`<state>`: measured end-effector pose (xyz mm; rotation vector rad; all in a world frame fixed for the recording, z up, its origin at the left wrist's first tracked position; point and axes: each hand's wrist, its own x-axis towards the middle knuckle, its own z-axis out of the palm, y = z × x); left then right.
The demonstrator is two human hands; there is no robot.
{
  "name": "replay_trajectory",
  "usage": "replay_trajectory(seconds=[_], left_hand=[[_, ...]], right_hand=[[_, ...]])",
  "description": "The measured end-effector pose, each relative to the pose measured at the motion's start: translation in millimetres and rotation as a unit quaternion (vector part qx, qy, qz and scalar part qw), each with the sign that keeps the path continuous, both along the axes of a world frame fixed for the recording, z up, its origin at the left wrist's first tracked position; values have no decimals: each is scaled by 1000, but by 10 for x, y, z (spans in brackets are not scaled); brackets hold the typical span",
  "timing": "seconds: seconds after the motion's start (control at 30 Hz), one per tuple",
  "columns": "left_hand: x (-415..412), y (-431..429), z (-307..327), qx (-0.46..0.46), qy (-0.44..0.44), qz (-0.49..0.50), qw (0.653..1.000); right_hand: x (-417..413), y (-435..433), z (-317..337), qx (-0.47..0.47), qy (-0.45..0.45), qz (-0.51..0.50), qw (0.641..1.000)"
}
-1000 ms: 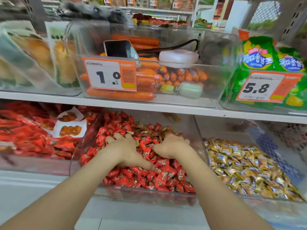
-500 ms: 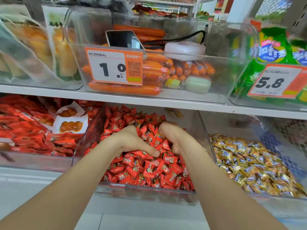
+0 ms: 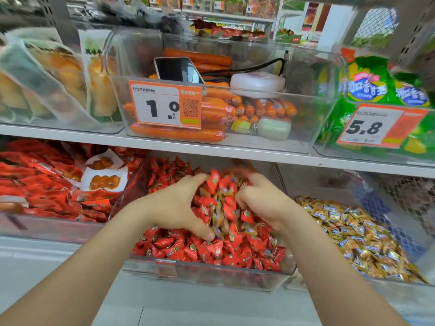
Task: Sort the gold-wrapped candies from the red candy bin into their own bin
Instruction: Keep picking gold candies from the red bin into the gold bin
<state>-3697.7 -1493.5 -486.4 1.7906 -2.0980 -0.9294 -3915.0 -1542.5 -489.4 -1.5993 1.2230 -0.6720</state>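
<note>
A clear bin [image 3: 230, 276] on the lower shelf holds a heap of red-wrapped candies [image 3: 200, 248]. My left hand [image 3: 179, 205] and my right hand [image 3: 266, 203] are both in it, fingers curled, and between them they lift a bunch of candies [image 3: 221, 208]. That bunch is mostly red, with a few gold-wrapped ones blurred in the middle. To the right stands a second clear bin [image 3: 407, 215] filled with gold-wrapped candies [image 3: 353, 236].
A bin of red snack packets [image 3: 47, 189] sits to the left. The upper shelf [image 3: 235, 154] hangs low over the bins. It carries a clear bin of orange sausages [image 3: 211, 114] with a phone [image 3: 176, 69] and a white case [image 3: 257, 82], plus green bags [image 3: 376, 90].
My hands came together from spread apart on the heap, scooped up a bunch of candies between them and raised it. The camera view shifted slightly downward.
</note>
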Motion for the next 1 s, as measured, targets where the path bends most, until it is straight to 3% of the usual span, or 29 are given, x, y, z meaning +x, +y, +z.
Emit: replay_trajectory(seconds=[0.1,0.23,0.43,0.6,0.83,1.0], left_hand=[[52,85,-23,-11,-49,-36,998],[70,126,-38,-18,-64,-27,997],[-8,199,55,-89,17,-8,996],[-73,120,-62,-222,-85,-50,970],[-44,121,-50,-136,-125,-78,980],[33,64,-112,-112,-130,-78,982]], right_hand=[[-111,67,-23,-53,97,80,991],[-202,182,22,-102,196,102,970],[-252,293,72,-151,181,95,967],[-192,313,27,-188,261,72,944],[-148,259,-32,-226,302,36,925],[-137,229,-55,-237,276,27,931]])
